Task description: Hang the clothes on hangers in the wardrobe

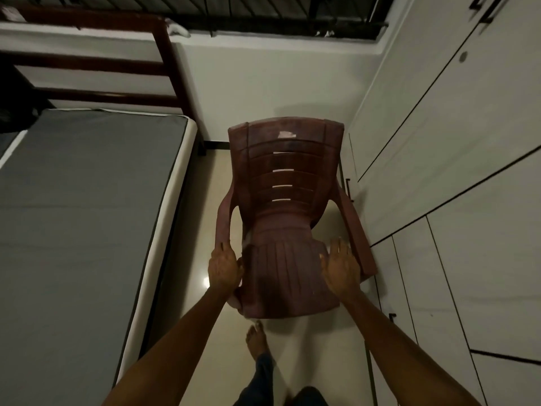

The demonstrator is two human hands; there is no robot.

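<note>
My left hand (pixel 224 266) grips the chair (pixel 285 218) by its seat edge; my right hand (pixel 341 263) lies flat against it. The wardrobe (pixel 456 148) beside it is closed, with no clothes or hangers in sight: hanging not begun.

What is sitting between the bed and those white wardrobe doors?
In the head view, a reddish-brown plastic chair stands on the pale floor between the bed and the wardrobe. Both hands are at its seat.
</note>
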